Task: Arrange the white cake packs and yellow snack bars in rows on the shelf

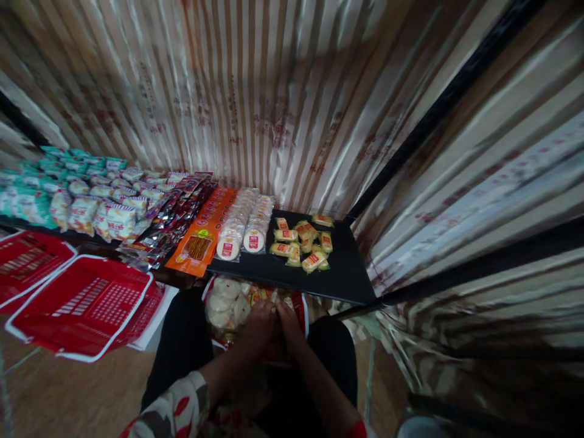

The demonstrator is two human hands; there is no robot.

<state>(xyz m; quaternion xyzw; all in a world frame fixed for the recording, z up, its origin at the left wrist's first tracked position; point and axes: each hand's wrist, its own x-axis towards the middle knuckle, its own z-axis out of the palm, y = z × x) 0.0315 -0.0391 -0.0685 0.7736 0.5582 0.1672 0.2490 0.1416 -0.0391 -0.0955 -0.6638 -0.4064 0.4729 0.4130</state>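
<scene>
A red basket [302, 313] with a white rim sits between my knees. Round pale crackers [223, 304] in clear wrap fill its left side, and small packets in yellow and red lie by my fingertips. My left hand [261, 322] and my right hand [288, 322] reach into this basket side by side, their fingertips nearly meeting. The fingers of both look closed and bent downward. What they grip is dim and hidden. Just beyond, on the black shelf [292, 278], lies a loose pile of small yellow-wrapped snacks [305, 240].
Left along the shelf run two rows of wrapped round crackers [254, 240], orange packs [196, 246], dark red packets [176, 210], white bags [114, 219] and green bags [31, 204]. Red baskets [95, 304] stand on the floor at left. Black poles [438, 115] and striped sheeting [283, 121] enclose the shelf.
</scene>
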